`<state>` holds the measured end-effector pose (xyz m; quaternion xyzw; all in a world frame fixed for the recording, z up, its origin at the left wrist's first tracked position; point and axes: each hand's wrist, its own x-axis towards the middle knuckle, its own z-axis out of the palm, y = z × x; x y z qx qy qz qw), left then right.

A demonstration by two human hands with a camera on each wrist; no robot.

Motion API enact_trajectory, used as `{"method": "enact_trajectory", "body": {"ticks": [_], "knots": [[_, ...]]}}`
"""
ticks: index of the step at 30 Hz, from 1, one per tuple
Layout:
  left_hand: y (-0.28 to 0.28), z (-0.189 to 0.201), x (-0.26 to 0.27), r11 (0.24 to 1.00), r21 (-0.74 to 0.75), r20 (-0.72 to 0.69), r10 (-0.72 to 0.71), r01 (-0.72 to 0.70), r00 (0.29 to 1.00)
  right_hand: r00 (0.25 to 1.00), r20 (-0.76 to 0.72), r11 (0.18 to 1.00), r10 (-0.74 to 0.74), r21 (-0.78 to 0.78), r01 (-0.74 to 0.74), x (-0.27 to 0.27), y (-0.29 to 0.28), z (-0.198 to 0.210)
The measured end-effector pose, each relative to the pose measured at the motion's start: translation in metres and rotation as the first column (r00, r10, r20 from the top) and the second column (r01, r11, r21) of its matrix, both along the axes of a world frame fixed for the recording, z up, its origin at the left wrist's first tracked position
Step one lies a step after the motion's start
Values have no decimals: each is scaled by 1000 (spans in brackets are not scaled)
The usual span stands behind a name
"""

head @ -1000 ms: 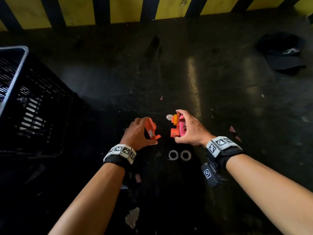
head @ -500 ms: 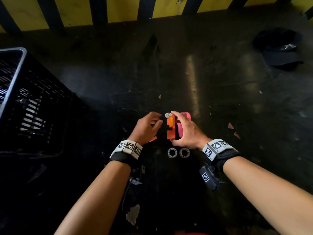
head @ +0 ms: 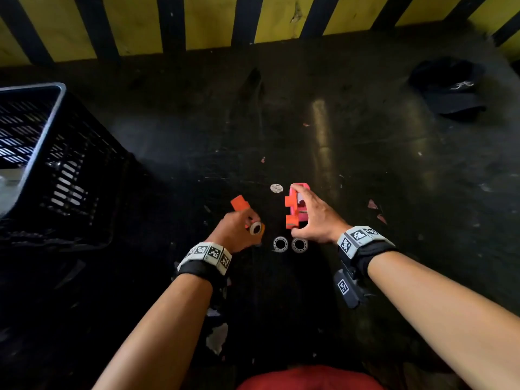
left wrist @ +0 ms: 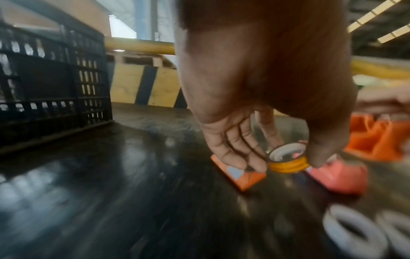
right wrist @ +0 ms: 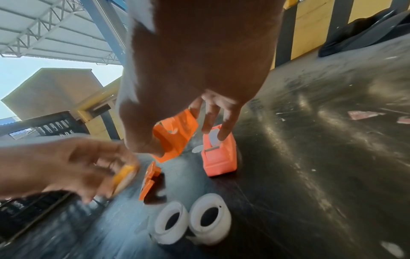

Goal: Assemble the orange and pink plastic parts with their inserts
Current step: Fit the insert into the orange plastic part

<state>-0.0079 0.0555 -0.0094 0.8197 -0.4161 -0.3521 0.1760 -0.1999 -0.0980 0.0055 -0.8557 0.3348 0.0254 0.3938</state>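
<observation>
Crate [head: 42, 153] first, black and slatted, sitting at the far left of my dark table [head: 365, 170], well apart from the work. Beyond it runs the yellow-and-black striped barrier [head: 197, 21], and a dark cap [head: 450, 88] lies off at the far right. Now the hands: my right hand [head: 315, 218] curls over the orange part [head: 291, 211] and the pink part [head: 302, 204], thumb at the near end of the orange one, fingers [right wrist: 224, 129] reaching down onto the top of the pink one; the two parts stand side by side on the table, just right of centre. My left hand [head: 236, 232] pinches a small orange spool [left wrist: 288, 163] with a white ring in its mouth, thumb on one side, fingertips on the other, holding it just off the surface. Beside those fingers, a second orange piece [head: 240, 204] lies on the table; whether the hand touches it, I cannot tell. Near me, two white ring inserts [head: 289, 244] sit touching, side by side, between both wrists. Smallest of all, a pale round disc [head: 276, 188] rests just left of the pink part's far end.
</observation>
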Motion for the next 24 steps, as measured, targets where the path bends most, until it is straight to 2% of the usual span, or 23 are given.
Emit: {"method": "enact_trajectory", "body": {"ticks": [2, 8, 13, 16, 19, 22, 24], "knots": [[16, -9, -6, 997, 63, 69, -51, 47, 996, 1000, -4, 1000, 2, 2, -2, -4, 4, -2], [40, -30, -17, 989, 145, 205, -62, 32, 977, 997, -46, 998, 59, 20, -58, -11, 16, -10], [34, -29, -36, 992, 39, 307, -126, 120, 943, 998, -23, 998, 55, 36, -54, -17, 23, -11], [13, -26, -53, 958, 30, 312, -280, 285, 908, 1000, -7, 999, 30, 28, -30, -26, 25, -12], [-6, -27, -69, 906, 120, 317, -423, 407, 849, 1000, -16, 999, 14, 32, -14, -36, 28, -13], [-15, -30, -72, 916, 134, 265, -401, 379, 877, 1000, -18, 999, 12, 52, -11, -45, 32, -14], [-15, -28, -68, 955, 38, 179, -295, 293, 939, 1000, -13, 998, -8, 64, 9, -51, 31, -13]]}}
